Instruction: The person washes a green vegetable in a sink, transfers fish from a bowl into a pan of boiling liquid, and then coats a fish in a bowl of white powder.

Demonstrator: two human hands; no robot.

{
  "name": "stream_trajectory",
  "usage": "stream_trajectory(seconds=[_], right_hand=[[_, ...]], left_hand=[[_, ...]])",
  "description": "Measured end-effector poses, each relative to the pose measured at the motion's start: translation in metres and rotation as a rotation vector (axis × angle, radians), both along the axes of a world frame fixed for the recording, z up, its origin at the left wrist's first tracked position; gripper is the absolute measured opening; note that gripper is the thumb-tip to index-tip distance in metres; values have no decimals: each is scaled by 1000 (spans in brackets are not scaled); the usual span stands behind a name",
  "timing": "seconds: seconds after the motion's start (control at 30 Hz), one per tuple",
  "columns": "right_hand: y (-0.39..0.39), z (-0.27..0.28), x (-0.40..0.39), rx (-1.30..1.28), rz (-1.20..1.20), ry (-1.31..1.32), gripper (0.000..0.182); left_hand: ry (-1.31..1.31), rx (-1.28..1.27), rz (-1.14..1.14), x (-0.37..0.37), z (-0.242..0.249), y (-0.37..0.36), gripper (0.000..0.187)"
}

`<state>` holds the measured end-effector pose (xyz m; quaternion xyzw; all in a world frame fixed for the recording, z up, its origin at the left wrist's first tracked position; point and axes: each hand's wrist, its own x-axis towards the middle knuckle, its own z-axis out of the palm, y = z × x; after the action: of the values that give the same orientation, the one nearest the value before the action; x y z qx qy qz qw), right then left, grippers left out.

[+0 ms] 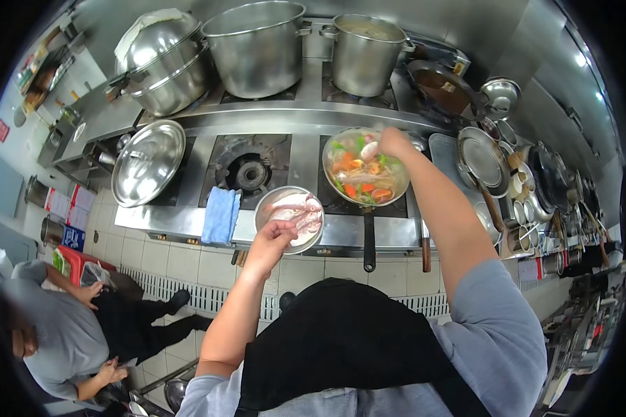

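Left hand: Your left hand [275,240] was at the steel bowl [259,215], thumb and fingers pressed together over its left side; you could not tell whether they gripped a pink piece or only the rim.
Right hand: Your right hand [395,143] was over the far right part of the pan [327,174], fingertips pinching a pale piece [370,151] above the food.
Bowl: It sat at the front edge of the stove [306,139], between the blue cloth and the pan, with pink pieces [302,211] and something white inside.
Pan: It stood on the front right burner, holding orange and green pieces [355,167] in liquid, its black handle [369,242] jutting past the front edge towards you.
Blue cloth: The cloth [222,215] hung over the front edge, left of the bowl.
Lid: A round steel lid [148,164] lay at the front left corner of the stove.
Back row: A covered pot [165,76], a wide pot [254,59] and a smaller pot [366,59] stood along the back.
Wooden handle: A wooden handle [426,254] stuck out past the front edge, right of the pan.
Co-worker: Another person [69,320] was at your left, well apart from your hands.
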<state>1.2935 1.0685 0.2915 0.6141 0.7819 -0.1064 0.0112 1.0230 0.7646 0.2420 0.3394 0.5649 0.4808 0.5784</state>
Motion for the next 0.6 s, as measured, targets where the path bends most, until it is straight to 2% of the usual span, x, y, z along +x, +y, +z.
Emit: stream_trajectory(seconds=[0.07, 0.1, 0.17, 0.2, 0.23, 0.3, 0.37, 0.43, 0.47, 0.53, 0.6], right_hand=[[30, -40, 19, 78, 138, -247, 27], [37, -52, 29, 130, 105, -176, 26], [31, -48, 29, 155, 46, 65, 25], [12, -27, 29, 128, 19, 235, 24], [0, -13, 26, 122, 38, 237, 24], [-21, 7, 22, -79, -1, 588, 24], [-45, 15, 14, -62, 109, 628, 26], [-74, 19, 6, -43, 212, 669, 28], [-90, 22, 0, -62, 238, 652, 27], [-116, 23, -9, -76, 259, 637, 26], [-136, 21, -11, -231, 200, 739, 25]], left_hand=[[94, 66, 80, -12, -10, -4, 17], [95, 53, 100, -18, -14, -6, 17], [304, 126, 130, -30, -21, -8, 19], [386, 153, 149, -36, -32, -4, 18], [389, 145, 168, -38, -29, -1, 18], [806, 266, 87, -30, -21, 11, 18], [1050, 446, 16, -19, -15, 32, 19], [1361, 630, -88, -13, -32, 57, 22], [1365, 628, -84, -9, -43, 66, 22], [1623, 592, -144, -2, -54, 81, 26], [1614, 530, -200, 1, -57, 86, 26]])
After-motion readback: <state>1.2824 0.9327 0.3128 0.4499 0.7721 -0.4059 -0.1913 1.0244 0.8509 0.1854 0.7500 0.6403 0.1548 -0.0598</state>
